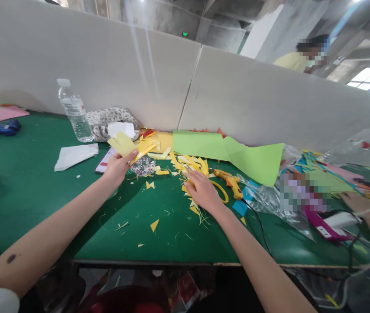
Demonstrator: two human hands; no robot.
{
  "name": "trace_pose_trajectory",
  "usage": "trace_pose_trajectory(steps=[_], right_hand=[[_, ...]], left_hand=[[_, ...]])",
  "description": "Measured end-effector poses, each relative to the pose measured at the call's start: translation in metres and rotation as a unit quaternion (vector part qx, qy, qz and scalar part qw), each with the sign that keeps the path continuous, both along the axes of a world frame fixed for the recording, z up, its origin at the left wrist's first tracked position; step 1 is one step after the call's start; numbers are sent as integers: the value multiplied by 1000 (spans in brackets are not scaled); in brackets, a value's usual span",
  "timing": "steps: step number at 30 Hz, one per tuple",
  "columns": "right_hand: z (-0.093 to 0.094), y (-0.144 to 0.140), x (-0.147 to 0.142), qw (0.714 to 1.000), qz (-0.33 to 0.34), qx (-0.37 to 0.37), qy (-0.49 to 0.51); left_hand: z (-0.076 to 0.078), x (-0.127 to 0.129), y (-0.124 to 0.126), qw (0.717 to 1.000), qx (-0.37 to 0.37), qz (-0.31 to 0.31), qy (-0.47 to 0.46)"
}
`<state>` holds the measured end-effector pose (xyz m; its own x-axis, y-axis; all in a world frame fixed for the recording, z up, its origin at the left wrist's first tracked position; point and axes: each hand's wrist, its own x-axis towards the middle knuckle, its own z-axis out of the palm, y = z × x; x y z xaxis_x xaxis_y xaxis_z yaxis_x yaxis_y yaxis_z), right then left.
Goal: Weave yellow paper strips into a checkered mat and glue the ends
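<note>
Head view shows the left hand (pixel 117 167) raised a little over the desk (pixel 35 195), pinching a yellow paper piece (pixel 122 143) with slits cut into one edge, thumb on top. Right hand (pixel 201 189) lies palm down, fingers spread flat on a heap of yellow scraps (pixel 188 165), holding nothing that I can make out; scissors (pixel 219 191) with yellow handles lie just beside it, and a glue gun (pixel 229 179) rests just past them. Judging by the many offcuts strewn about, a good deal of cutting is already done, while the green sheet (pixel 230 152) lies whole and uncut against the partition (pixel 106 65), so more paper seems left to work. A small bag of beads (pixel 143 165) sits between the hands, a phone (pixel 104 161) near the left one. Farther back stand a water bottle (pixel 74 111), a patterned cloth (pixel 109 119) and folded white paper (pixel 75 156). Green felt covers the desk; pale boards wall it off. At the right edge another person's hand (pixel 358 202) rests among coloured papers, and beyond the partition a further person sits in a bare concrete room.
</note>
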<state>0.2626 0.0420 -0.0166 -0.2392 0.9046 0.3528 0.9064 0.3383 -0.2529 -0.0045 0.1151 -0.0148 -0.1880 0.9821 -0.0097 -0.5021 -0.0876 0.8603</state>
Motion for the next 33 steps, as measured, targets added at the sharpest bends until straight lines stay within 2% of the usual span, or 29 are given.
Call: trace_pose_trajectory(steps=[4, 10, 14, 21, 27, 30, 33], right_hand=[[-3, 1, -8, 992, -10, -30, -125], [-9, 5, -12, 985, -26, -32, -167], [-12, 6, -13, 985, -35, -23, -168], [-6, 7, -10, 997, -29, -17, -65], [18, 2, 5, 995, -42, 62, 58], [27, -9, 9, 998, -34, 17, 43], [29, -17, 2, 999, -7, 5, -32]], left_hand=[[-1, 7, -6, 998, -1, -39, 45], [-6, 21, -23, 973, -24, -165, 161], [-12, 29, -29, 958, -6, -210, 194], [-15, 27, -28, 954, -17, -222, 200], [-6, 28, -32, 963, -31, -189, 190], [-3, 29, -34, 964, -33, -188, 184], [-4, 29, -34, 965, -28, -181, 189]])
